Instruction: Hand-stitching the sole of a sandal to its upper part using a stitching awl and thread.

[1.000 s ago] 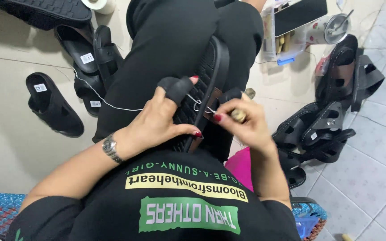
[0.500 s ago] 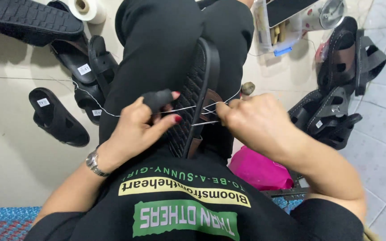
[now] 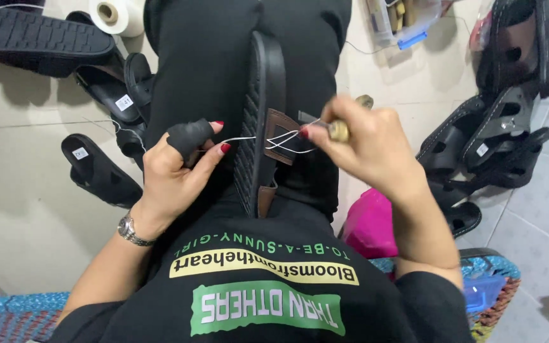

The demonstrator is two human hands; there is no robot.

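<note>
Your sandal (image 3: 263,121) stands on edge along your lap, its ribbed sole facing nine o'clock and its brown strap (image 3: 281,136) facing three o'clock. The toe end runs up toward twelve o'clock and its far side is hidden against your dark trousers. Your left hand (image 3: 173,174) sits at nine o'clock of the sandal, a black sleeve over its forefinger, thumb and fingers pinched together on the white thread (image 3: 243,139). Your right hand (image 3: 366,143) sits at three o'clock, fingers closed around a tool with a wooden handle (image 3: 340,131); its working tip is covered by your fingers, so it may be an awl, though you cannot tell for sure. The thread crosses the strap in several thin lines that are hard to separate.

At ten o'clock lie more black sandals (image 3: 106,95) and a sole (image 3: 36,41) on the floor, with a white roll (image 3: 117,14) cut off by the top edge. At two o'clock is a heap of black strapped sandals (image 3: 497,136), partly out of frame. A pink bag (image 3: 368,223) is half hidden under your right forearm.
</note>
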